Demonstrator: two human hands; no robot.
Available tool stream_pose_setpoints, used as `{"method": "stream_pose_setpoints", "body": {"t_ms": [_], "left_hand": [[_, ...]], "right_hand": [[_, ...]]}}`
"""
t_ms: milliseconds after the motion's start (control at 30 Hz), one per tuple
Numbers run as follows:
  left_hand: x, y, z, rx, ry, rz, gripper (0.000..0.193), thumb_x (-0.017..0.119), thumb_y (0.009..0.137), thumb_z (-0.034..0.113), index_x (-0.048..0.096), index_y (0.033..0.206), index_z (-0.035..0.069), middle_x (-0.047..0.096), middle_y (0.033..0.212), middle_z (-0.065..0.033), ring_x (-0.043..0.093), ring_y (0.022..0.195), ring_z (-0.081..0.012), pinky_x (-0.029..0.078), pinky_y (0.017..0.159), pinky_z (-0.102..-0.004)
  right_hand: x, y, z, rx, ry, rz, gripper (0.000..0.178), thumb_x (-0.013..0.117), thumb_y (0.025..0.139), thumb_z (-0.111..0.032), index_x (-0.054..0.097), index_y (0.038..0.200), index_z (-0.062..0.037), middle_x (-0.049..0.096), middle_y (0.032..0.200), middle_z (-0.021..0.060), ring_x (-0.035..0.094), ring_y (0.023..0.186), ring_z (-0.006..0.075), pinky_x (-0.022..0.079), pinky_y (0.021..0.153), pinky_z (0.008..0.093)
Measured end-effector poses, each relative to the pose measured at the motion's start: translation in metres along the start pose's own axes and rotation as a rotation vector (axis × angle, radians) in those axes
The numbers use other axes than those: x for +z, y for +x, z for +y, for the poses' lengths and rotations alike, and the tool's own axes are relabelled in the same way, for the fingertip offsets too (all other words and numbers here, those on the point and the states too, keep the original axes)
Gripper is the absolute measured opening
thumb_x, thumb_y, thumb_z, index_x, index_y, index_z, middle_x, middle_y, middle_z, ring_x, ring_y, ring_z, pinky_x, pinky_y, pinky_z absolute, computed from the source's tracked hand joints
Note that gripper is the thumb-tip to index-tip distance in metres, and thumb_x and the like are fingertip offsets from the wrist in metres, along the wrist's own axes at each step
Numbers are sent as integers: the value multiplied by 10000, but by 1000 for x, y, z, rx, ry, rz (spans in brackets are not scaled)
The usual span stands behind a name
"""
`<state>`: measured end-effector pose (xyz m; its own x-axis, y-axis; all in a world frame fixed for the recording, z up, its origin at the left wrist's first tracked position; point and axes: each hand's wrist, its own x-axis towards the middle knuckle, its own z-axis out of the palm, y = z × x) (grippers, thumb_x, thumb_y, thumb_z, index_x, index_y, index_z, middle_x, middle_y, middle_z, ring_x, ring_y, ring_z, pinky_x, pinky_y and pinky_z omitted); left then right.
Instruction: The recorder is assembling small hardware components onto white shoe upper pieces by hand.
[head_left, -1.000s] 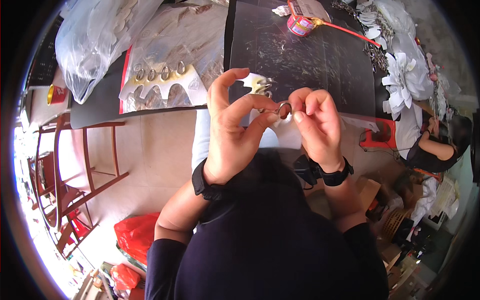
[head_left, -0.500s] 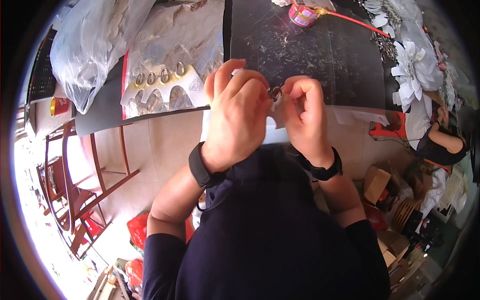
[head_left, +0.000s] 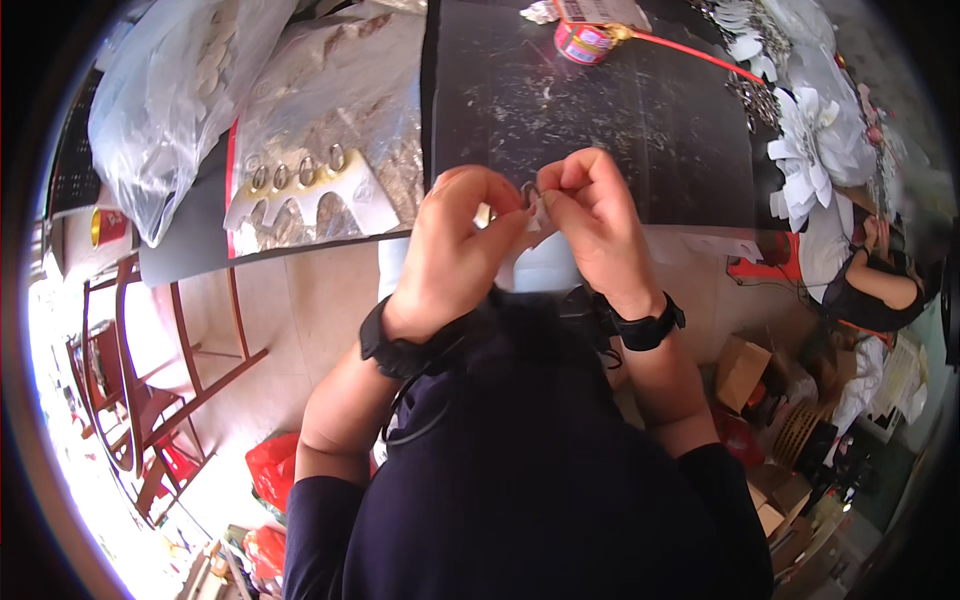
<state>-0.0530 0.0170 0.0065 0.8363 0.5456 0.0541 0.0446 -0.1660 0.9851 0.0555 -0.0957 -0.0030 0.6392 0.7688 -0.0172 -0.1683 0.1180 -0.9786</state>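
My left hand (head_left: 455,245) and my right hand (head_left: 603,235) meet just in front of the near table edge, their fingertips pinched together. Between them is a small white flat piece (head_left: 541,213), largely hidden by the fingers. A small dark metal ring (head_left: 529,192) shows at its upper end, by my right fingertips. Left of my hands, a row of similar white cut pieces (head_left: 350,202) lies overlapped on a plastic-covered sheet. Each has a narrow metal ring (head_left: 308,170) at its yellow-stained top.
A clear plastic bag (head_left: 160,130) lies at the table's left. On the black tabletop (head_left: 590,130) stands a pink can (head_left: 583,43) with a red stick (head_left: 690,54) across it. White petal-shaped pieces (head_left: 806,145) hang at the right. Another person's arm (head_left: 885,278) shows beyond. Wooden chairs (head_left: 180,370) stand left.
Both hands have come slightly nearer and turned, with my left fingers now curled in tighter. The white piece remains pinched between them. The whole view has shifted a little.
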Motion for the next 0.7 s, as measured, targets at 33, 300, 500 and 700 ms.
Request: {"method": "stream_pose_setpoints", "body": {"t_ms": [33, 300, 500, 700], "left_hand": [[-1, -1, -5, -2, -38, -40, 41, 615, 751, 36, 586, 755, 7, 603, 831, -75, 557, 812, -212, 424, 756, -304], [3, 1, -12, -158, -46, -5, 85, 605, 768, 60, 584, 827, 4, 605, 888, -77, 562, 832, -148, 443, 754, -272], [4, 1, -9, -148, 17, 48, 83, 602, 754, 53, 583, 818, 4, 608, 896, -110, 580, 828, -208, 459, 741, -313], [4, 2, -17, -111, -66, 6, 30, 583, 789, 5, 554, 795, -1, 572, 917, -52, 519, 832, -106, 418, 727, -235]], "right_hand": [[-4, 0, -3, 98, 103, -40, 165, 481, 832, 85, 402, 909, -37, 515, 881, 42, 511, 727, 65, 438, 612, 200], [-8, 4, -8, 182, 14, -24, 153, 489, 808, 66, 489, 928, -28, 505, 865, 6, 471, 762, 48, 417, 663, 203], [-12, 5, -7, 138, -100, -76, 194, 485, 855, 31, 523, 1038, -21, 540, 920, 10, 510, 848, 55, 426, 747, 206], [-23, 7, -15, 178, 42, -153, 204, 504, 898, -66, 545, 1089, -5, 580, 985, 35, 533, 923, 84, 434, 805, 231]]}}
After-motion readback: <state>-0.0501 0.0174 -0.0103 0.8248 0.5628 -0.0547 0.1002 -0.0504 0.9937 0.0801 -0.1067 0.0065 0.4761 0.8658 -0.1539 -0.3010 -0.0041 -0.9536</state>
